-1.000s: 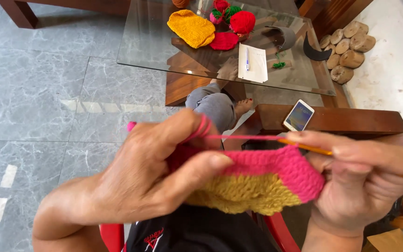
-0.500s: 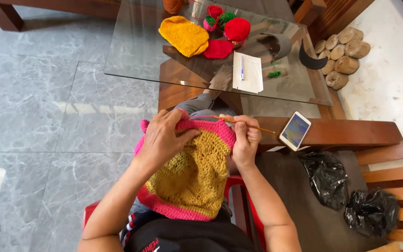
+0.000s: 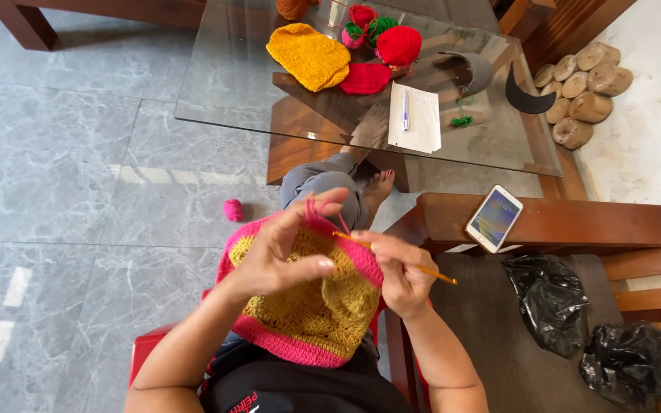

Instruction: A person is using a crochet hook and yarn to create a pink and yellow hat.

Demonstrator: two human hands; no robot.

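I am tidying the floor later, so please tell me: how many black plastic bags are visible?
2. One black plastic bag lies on the dark surface below the phone; the other bag lies nearer the lower right corner. More may be hidden outside the picture.

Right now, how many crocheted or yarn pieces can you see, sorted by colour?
Yellow only: 1, the flat piece on the glass table.
Red: 2, a ball and a flat piece.
Pink: 1, a yarn ball on the floor.
Yellow and pink: 1, the piece being worked.
Total: 5.

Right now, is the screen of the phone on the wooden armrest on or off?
On. The phone lies face up on the wooden armrest, and its screen glows with a coloured picture instead of being dark.
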